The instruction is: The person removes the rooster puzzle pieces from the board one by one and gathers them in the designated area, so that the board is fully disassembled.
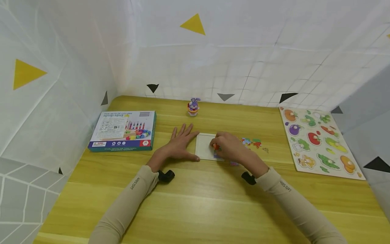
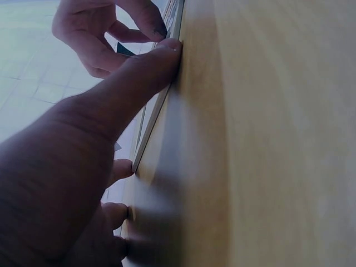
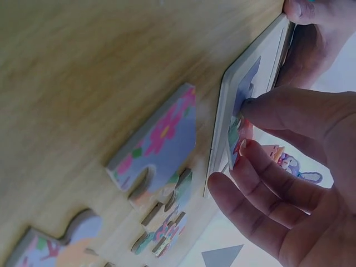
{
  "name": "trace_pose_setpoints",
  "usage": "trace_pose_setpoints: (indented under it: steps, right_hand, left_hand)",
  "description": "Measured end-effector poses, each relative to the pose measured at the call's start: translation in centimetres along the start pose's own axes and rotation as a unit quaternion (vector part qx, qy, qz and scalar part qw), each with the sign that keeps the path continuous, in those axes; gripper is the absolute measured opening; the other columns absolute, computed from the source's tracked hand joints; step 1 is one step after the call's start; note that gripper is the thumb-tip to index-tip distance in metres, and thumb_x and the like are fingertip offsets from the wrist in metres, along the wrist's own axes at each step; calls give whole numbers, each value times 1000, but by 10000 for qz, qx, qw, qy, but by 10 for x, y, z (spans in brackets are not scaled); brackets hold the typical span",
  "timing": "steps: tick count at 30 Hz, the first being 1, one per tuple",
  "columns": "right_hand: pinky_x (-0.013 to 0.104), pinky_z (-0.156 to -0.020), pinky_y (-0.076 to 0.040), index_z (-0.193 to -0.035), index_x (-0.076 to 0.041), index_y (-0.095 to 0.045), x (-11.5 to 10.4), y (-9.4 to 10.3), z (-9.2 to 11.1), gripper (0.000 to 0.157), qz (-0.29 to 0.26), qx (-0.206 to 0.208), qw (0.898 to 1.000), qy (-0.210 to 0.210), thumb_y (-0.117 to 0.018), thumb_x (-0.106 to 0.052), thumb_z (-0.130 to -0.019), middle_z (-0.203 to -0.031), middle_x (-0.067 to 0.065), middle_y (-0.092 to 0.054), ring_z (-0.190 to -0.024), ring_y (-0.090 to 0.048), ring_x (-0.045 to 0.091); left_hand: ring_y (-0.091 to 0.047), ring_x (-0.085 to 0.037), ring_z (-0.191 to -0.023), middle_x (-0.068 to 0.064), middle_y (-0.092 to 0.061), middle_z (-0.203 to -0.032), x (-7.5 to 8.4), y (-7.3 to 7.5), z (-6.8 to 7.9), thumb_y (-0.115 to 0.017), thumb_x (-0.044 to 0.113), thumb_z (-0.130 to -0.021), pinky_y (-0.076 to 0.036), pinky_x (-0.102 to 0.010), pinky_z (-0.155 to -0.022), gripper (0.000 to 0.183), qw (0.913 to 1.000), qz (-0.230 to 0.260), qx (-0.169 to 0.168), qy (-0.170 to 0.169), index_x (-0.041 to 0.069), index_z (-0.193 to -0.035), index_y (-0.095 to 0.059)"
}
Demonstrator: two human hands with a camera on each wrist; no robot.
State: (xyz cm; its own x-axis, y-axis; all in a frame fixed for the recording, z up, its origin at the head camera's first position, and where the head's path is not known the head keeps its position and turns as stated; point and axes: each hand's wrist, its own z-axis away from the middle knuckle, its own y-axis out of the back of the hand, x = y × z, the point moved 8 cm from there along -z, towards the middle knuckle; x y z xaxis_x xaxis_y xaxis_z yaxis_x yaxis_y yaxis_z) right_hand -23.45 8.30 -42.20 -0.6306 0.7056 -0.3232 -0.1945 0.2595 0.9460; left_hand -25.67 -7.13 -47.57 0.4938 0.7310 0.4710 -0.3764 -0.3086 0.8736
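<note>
A shallow white puzzle tray [image 1: 203, 146] lies flat on the table. My left hand [image 1: 179, 146] rests at its left side with the fingers spread; thumb and index finger touch its left corners. Over the tray's right part, my right hand [image 1: 229, 146] pinches a red and green puzzle piece [image 3: 245, 131] between thumb and fingers. Beneath that thumb, a bluish puzzle piece [image 3: 248, 83] lies inside the tray near its edge. Outside the tray are a flowered puzzle piece [image 3: 164, 132] and several loose puzzle pieces [image 1: 256, 143], partly behind the right hand in the head view.
To the left lies a boxed bead toy [image 1: 123, 131]. A purple rabbit figure [image 1: 193, 106] stands behind the tray. A vegetable peg board [image 1: 321, 142] lies at the right. White sheeting [image 1: 195, 64] rises along the table's back edge.
</note>
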Motion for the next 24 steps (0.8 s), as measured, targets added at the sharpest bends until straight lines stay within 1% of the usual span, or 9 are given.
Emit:
trace_pose_setpoints:
  steps: [8,14,19,24]
  right_hand:
    - [32,-64,-52,-96,-10,-74,0,2,1,21,-4,76,10000,3,-84,-4,-78,-90,4,-60,-75,-56,18]
    - [32,-65,-52,-97,-9,-74,-1,1,1,21,13,125,9999,44,-83,-4,-79,-91,5,-60,-75,-56,17]
    - [31,-64,-52,-99,-8,-75,-3,5,4,21,52,341,9993,134,-82,-5,-80,-91,4,-61,-75,-57,17]
    - [30,-61,-50,-98,-7,-75,-6,12,10,21,69,584,9981,174,-82,-4,-79,-91,5,-61,-73,-57,16]
  left_hand:
    - [13,-36,-150,-11,4,-167,3,1,1,-73,71,-76,13,-60,-114,112,10000,30,-14,-28,22,-161,-22]
    - [12,-36,-151,-12,3,-167,3,1,1,-73,71,-76,12,-61,-114,112,10000,-35,-14,-9,21,-162,-21]
    - [13,-35,-151,-11,4,-167,1,0,0,-72,73,-75,12,-60,-114,112,10000,-36,-1,4,22,-162,-21]
    - [13,-35,-151,-10,4,-167,0,-1,0,-72,73,-75,13,-60,-114,113,10000,-23,16,-8,22,-162,-21]
